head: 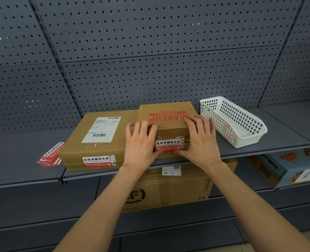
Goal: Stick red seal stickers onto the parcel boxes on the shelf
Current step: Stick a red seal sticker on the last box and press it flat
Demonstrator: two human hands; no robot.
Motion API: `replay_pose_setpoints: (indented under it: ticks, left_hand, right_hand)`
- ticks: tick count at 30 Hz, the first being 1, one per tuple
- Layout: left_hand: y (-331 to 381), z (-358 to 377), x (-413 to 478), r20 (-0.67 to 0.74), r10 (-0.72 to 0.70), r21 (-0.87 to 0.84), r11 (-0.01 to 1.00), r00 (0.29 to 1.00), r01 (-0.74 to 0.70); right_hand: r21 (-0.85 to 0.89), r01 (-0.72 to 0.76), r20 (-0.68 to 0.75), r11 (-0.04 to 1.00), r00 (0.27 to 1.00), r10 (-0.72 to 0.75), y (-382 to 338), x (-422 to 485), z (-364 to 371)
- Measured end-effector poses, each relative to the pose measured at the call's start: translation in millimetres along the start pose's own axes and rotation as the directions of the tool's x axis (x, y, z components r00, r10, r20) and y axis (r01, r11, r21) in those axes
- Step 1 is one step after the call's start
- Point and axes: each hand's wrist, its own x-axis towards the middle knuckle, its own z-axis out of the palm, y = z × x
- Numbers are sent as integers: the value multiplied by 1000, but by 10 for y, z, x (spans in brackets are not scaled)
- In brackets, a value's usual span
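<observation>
— What are the hands doing?

— The left hand (141,140) and the right hand (199,139) are both pressing on the small box (168,108). Neither is gripping it. The fingers are lying spread and fairly straight across its lid, and the thumbs are reaching down over the front face.

— And the sticker?

— The red seal sticker (167,144) is sitting on that front face between the two thumbs, which are touching its lower corners. It is lying over torn tape, with its white strip of black characters facing the camera.

— What is lying around the box?

— At 9 o'clock, the large box (99,142) is sitting touching it, carrying a white shipping label (101,129) on top and a second sticker (98,160) on its front edge. Further out at 9 o'clock, a sticker stack (50,155) is lying fanned out on the shelf (277,135). At 3 o'clock a white basket (234,120) is standing near the right hand, holding something red and white that I cannot make out.

— And beyond that?

— At 12 o'clock the grey pegboard (150,51) is rising behind everything. At 6 o'clock, one level down, an SF carton (168,190) is sitting under the shelf edge, and at 4 o'clock a printed box (286,166) is lying on the lower level.
</observation>
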Motion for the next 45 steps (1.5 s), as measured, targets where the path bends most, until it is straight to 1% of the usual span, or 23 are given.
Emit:
replay_pose_setpoints:
  ticks: [9, 12, 18, 30, 45]
  left_hand:
    - [-63, 4, -7, 46, 30, 24, 999, 998, -31]
    - [-71, 7, -7, 53, 34, 24, 999, 998, -35]
    - [-85, 0, -10, 46, 38, 14, 999, 998, -39]
    - [-48, -1, -2, 83, -25, -42, 999, 996, 29]
    - [-150, -20, 46, 56, 13, -111, 994, 998, -7]
  right_hand:
    - [-16, 24, 24, 1000, 999, -23, 34, 6, -19]
    - [-26, 47, 23, 999, 999, -46, 70, 13, -30]
    - [-7, 48, 13, 999, 999, -48, 67, 15, -30]
    - [34, 42, 28, 999, 999, -43, 73, 2, -49]
    - [79, 56, 19, 995, 998, -57, 138, 22, -31]
